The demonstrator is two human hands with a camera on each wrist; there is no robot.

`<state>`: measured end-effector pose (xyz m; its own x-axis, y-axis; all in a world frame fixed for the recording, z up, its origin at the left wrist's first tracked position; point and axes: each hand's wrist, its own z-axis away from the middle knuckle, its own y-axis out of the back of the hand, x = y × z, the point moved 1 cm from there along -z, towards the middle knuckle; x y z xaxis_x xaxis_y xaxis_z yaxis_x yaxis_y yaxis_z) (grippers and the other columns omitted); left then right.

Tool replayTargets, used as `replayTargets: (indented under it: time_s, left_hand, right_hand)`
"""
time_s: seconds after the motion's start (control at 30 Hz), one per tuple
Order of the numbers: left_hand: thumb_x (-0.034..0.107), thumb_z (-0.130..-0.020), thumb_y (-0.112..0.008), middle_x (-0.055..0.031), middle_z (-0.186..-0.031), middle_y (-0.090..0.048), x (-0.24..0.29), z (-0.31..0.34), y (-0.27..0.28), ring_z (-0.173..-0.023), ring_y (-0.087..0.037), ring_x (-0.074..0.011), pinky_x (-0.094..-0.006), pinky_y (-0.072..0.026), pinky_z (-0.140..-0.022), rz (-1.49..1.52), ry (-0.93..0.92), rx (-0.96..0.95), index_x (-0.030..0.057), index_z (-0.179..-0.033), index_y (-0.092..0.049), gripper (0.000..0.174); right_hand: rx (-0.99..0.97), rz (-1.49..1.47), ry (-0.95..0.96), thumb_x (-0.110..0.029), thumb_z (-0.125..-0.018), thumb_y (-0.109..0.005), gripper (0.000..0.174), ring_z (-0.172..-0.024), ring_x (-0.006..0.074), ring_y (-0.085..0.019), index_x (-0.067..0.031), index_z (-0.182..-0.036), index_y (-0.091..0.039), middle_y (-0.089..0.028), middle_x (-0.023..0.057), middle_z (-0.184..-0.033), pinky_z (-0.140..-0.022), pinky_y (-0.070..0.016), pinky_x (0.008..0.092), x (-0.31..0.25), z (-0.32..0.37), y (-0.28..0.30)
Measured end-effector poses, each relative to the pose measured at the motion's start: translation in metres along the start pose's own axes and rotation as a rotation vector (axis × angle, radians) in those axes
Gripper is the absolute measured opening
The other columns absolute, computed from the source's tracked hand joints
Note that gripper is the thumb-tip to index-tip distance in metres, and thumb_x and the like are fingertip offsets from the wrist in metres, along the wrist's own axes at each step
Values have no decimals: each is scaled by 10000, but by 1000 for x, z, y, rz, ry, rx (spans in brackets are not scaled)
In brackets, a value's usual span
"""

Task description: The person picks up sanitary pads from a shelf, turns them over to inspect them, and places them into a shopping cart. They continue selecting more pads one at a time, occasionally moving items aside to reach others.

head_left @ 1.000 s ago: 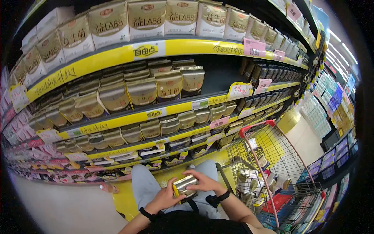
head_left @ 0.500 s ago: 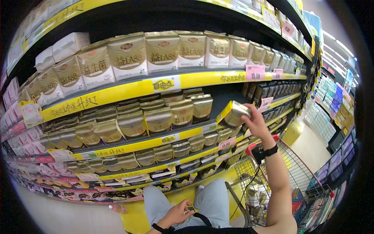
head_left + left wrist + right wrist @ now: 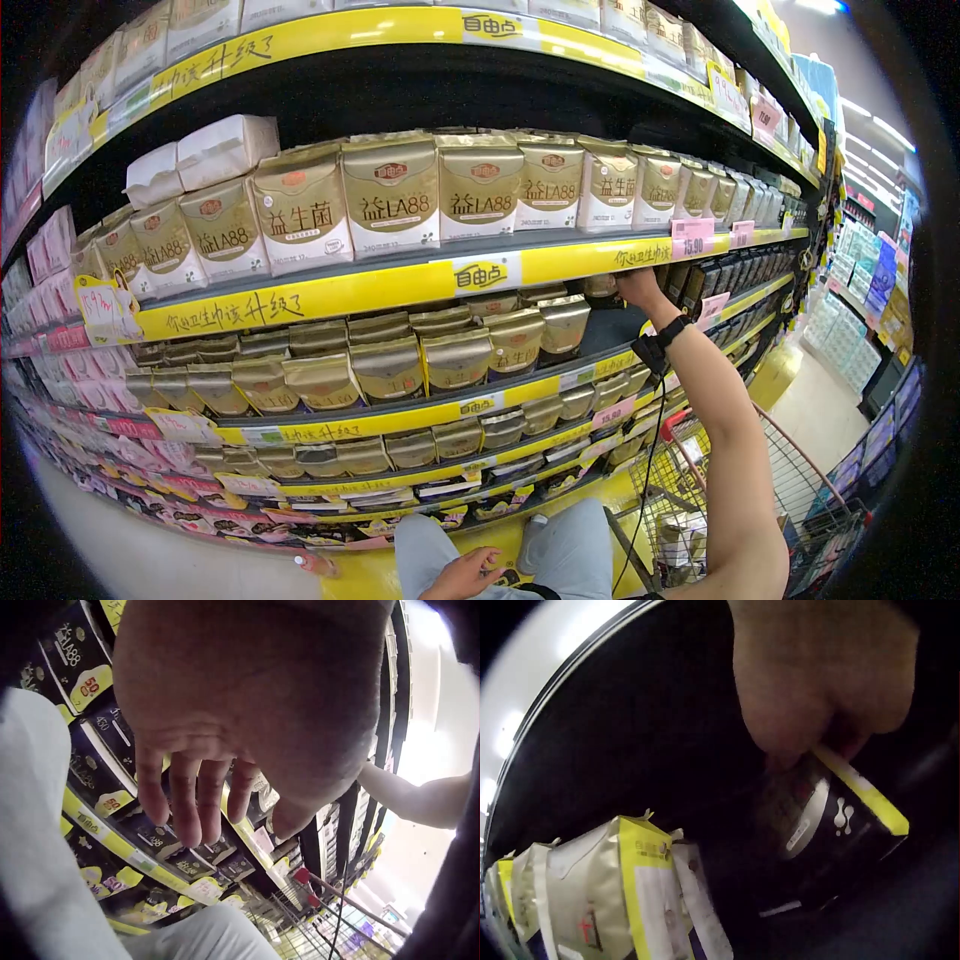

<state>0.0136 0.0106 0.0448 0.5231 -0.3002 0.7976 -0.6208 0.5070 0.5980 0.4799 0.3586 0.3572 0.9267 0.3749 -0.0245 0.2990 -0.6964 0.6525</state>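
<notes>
My right hand [image 3: 642, 288] reaches into a dark gap on the middle shelf [image 3: 375, 408], under the yellow edge strip of the shelf above. In the right wrist view its fingers grip the top of a sanitary pad pack [image 3: 810, 817], dark and gold with a yellow side, tilted close over the shelf floor. Left of it stands a row of gold packs [image 3: 585, 892], also lined up in the head view. Over the lap hangs my left hand [image 3: 468, 577], its fingers loosely extended and holding nothing; the left wrist view shows its palm.
White-and-gold packs [image 3: 390, 190] fill the shelf above. Small dark packs [image 3: 720, 280] stand right of the gap. A wire shopping cart [image 3: 800, 455] with goods is at the right. On the floor at lower left stands a bottle [image 3: 316, 565]. A cable [image 3: 648, 480] hangs from the right wrist.
The right hand carried the gold pack from the lap, where both hands held it, up and into the shelf gap. The left hand let go and stayed over the lap.
</notes>
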Motion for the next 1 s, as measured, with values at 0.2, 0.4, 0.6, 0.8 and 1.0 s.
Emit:
replayTargets:
  time_s: [0.2, 0.4, 0.6, 0.8, 1.0]
  left_hand:
    - [357, -925, -665, -164, -1090, -672, -18, -2, -2, -919, -655, -337, -417, -531, -771, 17, -44, 90, 77, -1347, -519, 527]
    - [351, -914, -678, -166, -1032, -684, -27, 0, -5, -910, -663, -349, -413, -536, -756, 55, -90, 159, 93, -1286, -562, 468]
    - [327, -918, -670, -182, -1060, -690, -29, -1, -7, -936, -665, -357, -423, -538, -780, 8, -124, 161, 78, -1275, -578, 444]
    - [306, -928, -654, -187, -1071, -689, -39, -1, -15, -961, -669, -357, -427, -540, -790, -29, -92, 157, 71, -1264, -589, 415]
    - [295, -927, -653, -184, -1071, -688, -28, 5, -11, -953, -671, -348, -424, -541, -785, 12, -76, 166, 71, -1255, -598, 400]
  right_hand:
    - [-235, 171, 33, -290, -986, -498, 458, -1264, 324, -504, -97, -1401, -485, -551, 160, -1379, -1112, -363, 451, 47, -19, -71]
    - [-200, -431, -12, -292, -986, -519, 414, -1193, 325, -553, -71, -1335, -534, -584, 176, -1328, -1057, -417, 429, 11, -20, -91]
    - [-456, -333, -53, -260, -989, -515, 319, -1092, 345, -591, -29, -1192, -599, -632, 203, -1203, -972, -459, 422, -71, -27, -31]
    - [-405, -462, -1, -275, -1012, -482, 325, -1120, 321, -577, -26, -1196, -582, -620, 188, -1243, -985, -449, 423, -30, -29, -76]
    - [-372, -583, -26, -286, -1022, -480, 359, -1149, 318, -565, -38, -1276, -535, -597, 160, -1293, -1027, -429, 415, -21, -27, -77]
